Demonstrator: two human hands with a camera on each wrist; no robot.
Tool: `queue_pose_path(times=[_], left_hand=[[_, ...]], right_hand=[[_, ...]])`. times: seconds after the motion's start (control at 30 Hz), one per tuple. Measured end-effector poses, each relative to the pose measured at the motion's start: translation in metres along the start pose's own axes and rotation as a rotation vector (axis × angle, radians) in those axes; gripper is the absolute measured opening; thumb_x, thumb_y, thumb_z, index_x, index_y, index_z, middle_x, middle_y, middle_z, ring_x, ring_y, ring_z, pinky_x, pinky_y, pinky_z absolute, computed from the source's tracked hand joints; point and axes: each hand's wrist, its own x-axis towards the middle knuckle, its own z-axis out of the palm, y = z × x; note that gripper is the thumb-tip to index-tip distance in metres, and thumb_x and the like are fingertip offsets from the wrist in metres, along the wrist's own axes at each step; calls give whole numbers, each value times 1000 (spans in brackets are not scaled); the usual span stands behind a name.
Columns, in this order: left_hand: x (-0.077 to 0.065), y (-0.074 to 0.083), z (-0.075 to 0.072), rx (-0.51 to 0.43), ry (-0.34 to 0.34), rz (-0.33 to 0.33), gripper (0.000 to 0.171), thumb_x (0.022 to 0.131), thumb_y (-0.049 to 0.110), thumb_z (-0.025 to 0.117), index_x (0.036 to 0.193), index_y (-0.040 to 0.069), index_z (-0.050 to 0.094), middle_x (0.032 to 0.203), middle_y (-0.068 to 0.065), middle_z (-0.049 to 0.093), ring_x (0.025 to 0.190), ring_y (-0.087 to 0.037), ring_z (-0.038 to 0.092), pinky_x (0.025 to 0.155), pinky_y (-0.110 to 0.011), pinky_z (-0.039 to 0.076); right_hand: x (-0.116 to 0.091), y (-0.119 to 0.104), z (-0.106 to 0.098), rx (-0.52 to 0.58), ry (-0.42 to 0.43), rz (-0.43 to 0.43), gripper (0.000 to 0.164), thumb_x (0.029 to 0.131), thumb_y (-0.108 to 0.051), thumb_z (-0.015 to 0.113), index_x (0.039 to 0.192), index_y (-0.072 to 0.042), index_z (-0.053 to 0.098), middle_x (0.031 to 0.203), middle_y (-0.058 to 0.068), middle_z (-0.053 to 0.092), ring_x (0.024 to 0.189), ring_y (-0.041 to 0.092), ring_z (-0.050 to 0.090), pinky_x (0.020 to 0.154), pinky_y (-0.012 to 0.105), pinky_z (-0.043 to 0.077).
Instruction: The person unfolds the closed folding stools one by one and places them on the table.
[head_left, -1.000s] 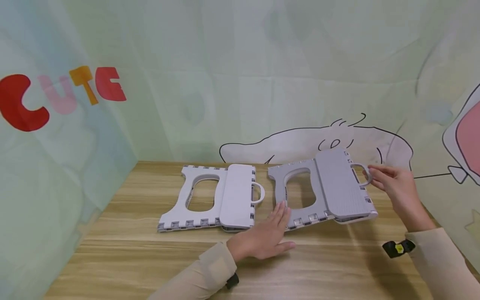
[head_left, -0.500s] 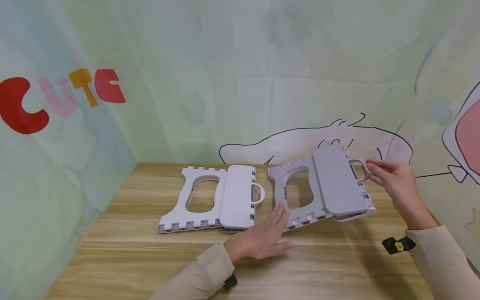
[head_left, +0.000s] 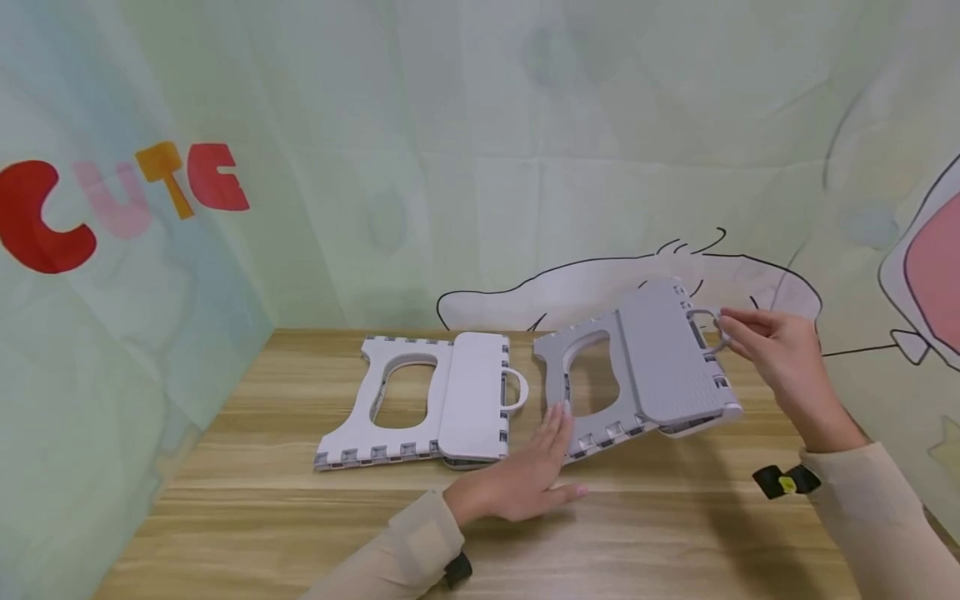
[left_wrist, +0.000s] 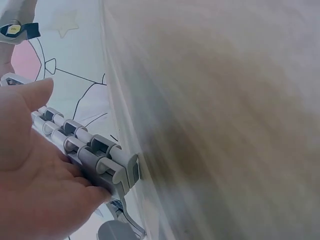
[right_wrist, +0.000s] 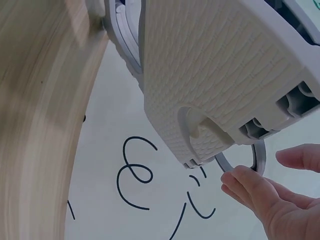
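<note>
Two folded step stools are in the head view. The grey folding stool [head_left: 667,358] is tilted, its handle side raised off the table and its leg end low. My right hand [head_left: 783,367] holds the loop handle [head_left: 723,333] by its fingers; in the right wrist view the fingers hook the handle [right_wrist: 259,157] while the thumb stands apart. My left hand [head_left: 525,475] lies with straight fingers against the stool's near leg corner; the left wrist view shows the hinged edge [left_wrist: 82,142] beside the palm. A white folding stool [head_left: 472,400] lies flat on the left, untouched.
The wooden table [head_left: 247,492] carries both stools. A printed cloth [head_left: 360,192] with coloured letters and line drawings hangs behind and along the sides. Each wrist wears a black strap [head_left: 786,482].
My right hand has moved slightly up and left, raising the handle side of the grey stool a little more. My left hand stays at its corner. The white stool has not moved.
</note>
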Motion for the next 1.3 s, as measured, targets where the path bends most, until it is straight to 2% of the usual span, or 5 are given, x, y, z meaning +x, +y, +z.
queue_pose_path(times=[0.33,0.57,0.87,1.03,1.3], left_hand=[[-2,-2,-1,-74,7,-4,90,105,50,39,154,-6,-10,158,-24,-23,148,-33,-16,120,-48,7],[-5,-2,-1,-120,26,-23,93,104,54,41,154,-4,-12,159,-21,-23,148,-32,-15,120,-49,7],[-8,-4,-2,-180,52,-38,93,104,49,45,154,-5,-11,160,-21,-22,149,-32,-13,121,-48,7],[-9,-6,-1,-215,58,-45,94,104,52,44,154,-5,-11,160,-20,-20,149,-31,-13,121,-47,7],[-11,-11,-1,-280,74,-52,97,102,54,47,155,-2,-13,160,-19,-21,149,-29,-12,121,-47,6]], right_hand=[[-1,-15,6,-61,41,-12,55,103,-34,55,138,8,53,128,28,60,87,-6,58,76,8,51],[-2,-27,12,-26,39,-41,55,103,-35,56,141,4,52,132,25,58,97,0,58,81,10,50],[-4,-40,20,49,3,-76,62,102,-42,54,147,0,47,140,20,54,119,21,58,90,15,49],[-3,-48,25,98,0,-103,59,103,-37,54,146,2,46,142,23,52,127,33,54,92,18,49],[-1,-63,35,81,3,-110,58,103,-38,53,147,-1,47,144,20,51,130,33,52,97,27,48]])
